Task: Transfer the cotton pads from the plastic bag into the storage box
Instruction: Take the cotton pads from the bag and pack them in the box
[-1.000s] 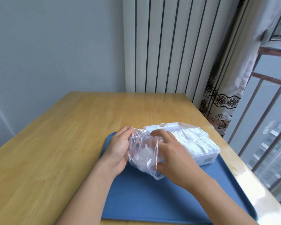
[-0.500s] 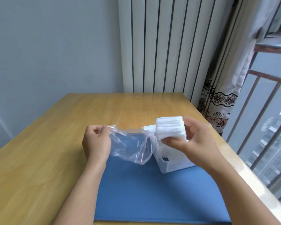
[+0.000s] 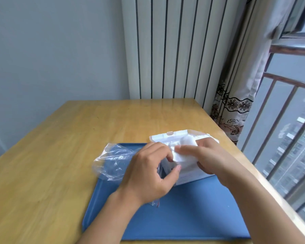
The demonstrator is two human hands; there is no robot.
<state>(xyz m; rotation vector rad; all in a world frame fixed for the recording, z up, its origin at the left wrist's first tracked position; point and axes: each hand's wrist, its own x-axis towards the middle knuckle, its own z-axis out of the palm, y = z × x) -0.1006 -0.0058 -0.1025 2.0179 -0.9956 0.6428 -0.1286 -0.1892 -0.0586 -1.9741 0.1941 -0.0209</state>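
Gripping a stack of cotton pads [image 3: 180, 156] with our right hand [image 3: 208, 155], we hold it over the storage box [image 3: 190, 175]; our left hand [image 3: 148, 173] curls around its near end, the plastic bag [image 3: 113, 159] lying crumpled and see-through on the blue tray [image 3: 183, 217].

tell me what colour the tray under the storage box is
Blue; the tray shows in the head view.

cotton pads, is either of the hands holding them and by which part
The right hand grips the cotton pads across the stack's top and side, over the storage box. The left hand touches the stack's near edge.
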